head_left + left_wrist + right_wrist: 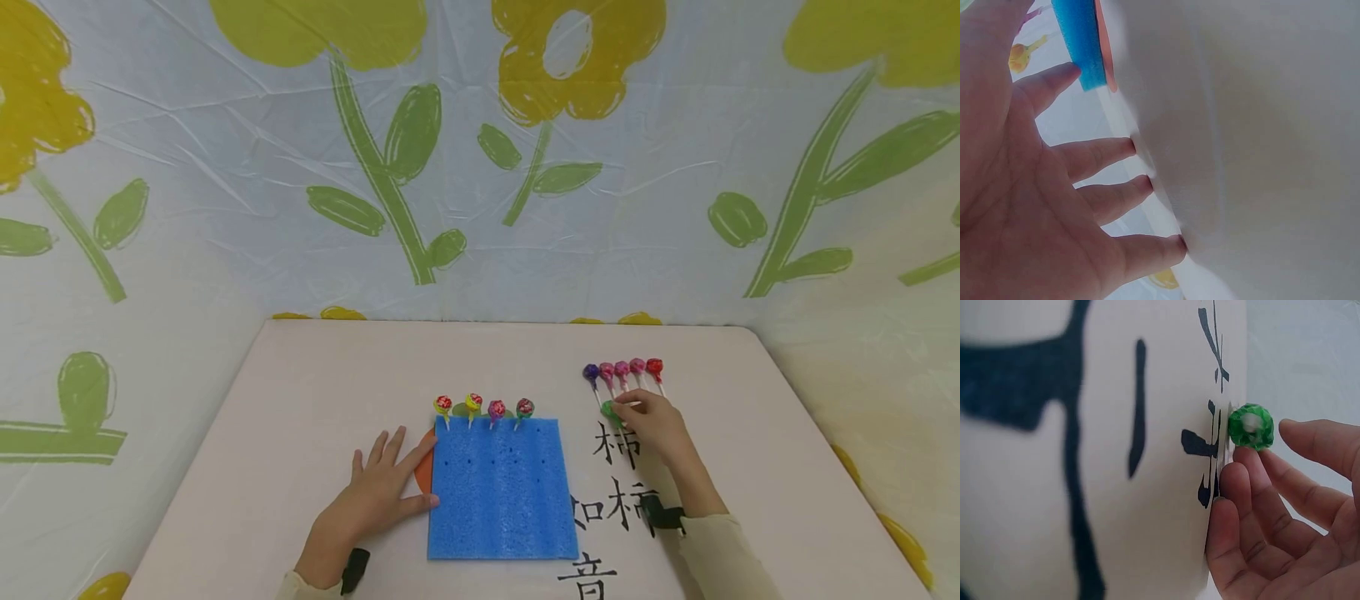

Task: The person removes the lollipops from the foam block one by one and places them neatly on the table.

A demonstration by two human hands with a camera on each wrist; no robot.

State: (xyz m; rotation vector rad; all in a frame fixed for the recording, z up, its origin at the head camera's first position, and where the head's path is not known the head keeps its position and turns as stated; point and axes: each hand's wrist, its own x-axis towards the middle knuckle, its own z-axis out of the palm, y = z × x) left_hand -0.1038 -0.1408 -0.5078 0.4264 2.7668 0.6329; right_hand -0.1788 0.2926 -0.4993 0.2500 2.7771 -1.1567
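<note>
**Green lollipop being framed by the right hand; blue foam block being touched by the left hand**

The green lollipop is being bracketed by the right hand's thumb and fingers, just past the black characters on the table. This grip is being held part-way: a narrow gap is being shown between thumb and candy, so no thumb pinch is being made; whether the candy is being touched by the index fingertip cannot be told.

Just beyond the grip, a row of five lollipops is being formed by one dark blue, three pink and one red. To the grip's left, the foam block is being touched at its left edge by the left hand, its fingers being spread wide with nothing being held. Ahead and to the right of that hand, four wrapped lollipops are being borne along the block's far edge. Beside its index finger, an orange piece is being partly covered by the block. Behind both hands, cream sleeves are being worn.
</note>
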